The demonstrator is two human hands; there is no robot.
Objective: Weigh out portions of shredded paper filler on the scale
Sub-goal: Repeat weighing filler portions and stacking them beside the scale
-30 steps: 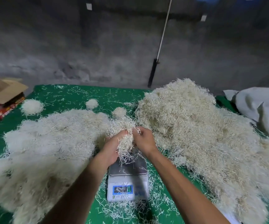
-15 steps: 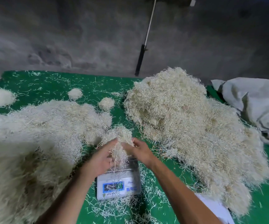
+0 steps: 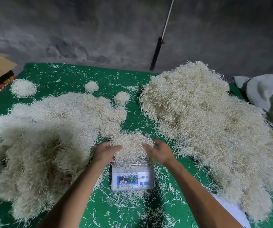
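Portion of shredded paper [image 3: 131, 145] is flanked on the scale [image 3: 132, 180]; left hand [image 3: 105, 153] and right hand [image 3: 159, 151] are equally near, loosely cupped against it, nothing pinched.

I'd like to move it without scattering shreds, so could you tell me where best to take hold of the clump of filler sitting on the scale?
Cup the clump of filler low on its two flanks, as the left hand and right hand do. It is loose and wide on the scale, so a top pinch would likely shed strands.

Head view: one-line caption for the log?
Both hands settle a clump of shredded paper onto the scale between two heaps.
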